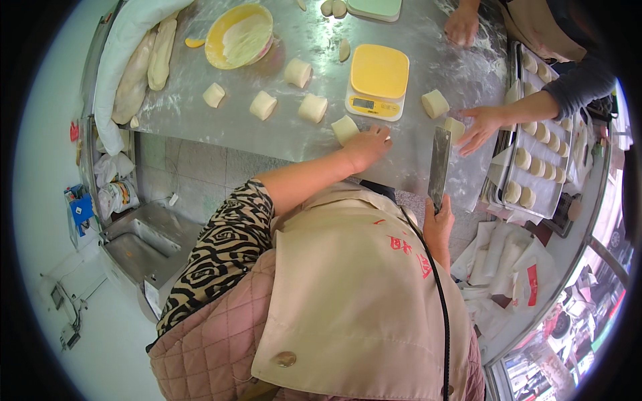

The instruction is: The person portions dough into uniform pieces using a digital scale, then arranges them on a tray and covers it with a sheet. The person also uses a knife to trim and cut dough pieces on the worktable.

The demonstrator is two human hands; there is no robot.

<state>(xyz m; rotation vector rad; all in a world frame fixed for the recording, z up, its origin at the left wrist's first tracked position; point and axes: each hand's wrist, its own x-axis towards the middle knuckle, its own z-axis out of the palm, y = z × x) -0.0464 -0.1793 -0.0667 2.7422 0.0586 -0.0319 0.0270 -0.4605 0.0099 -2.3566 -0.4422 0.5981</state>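
Note:
My left hand (368,145) is low over the steel table, right beside a cut dough piece (345,130); a small white bit shows at its fingertips, and the palm is hidden. My right hand (439,215) grips the handle of a long, broad-bladed knife (440,160), its blade pointing away from me. The blade's tip overlaps a dough piece (455,129) in view; whether they touch is unclear. Another dough piece (435,104) sits just beyond. A yellow kitchen scale (379,72) stands ahead of my left hand. More dough pieces (312,108) lie scattered to the left.
A co-worker's hand (481,128) is beside the dough at the knife tip; the other hand (461,27) rests farther back. Trays (544,188) of round dough stand right. A yellow bowl of flour (241,37) and long dough rolls (163,52) under a cloth are left.

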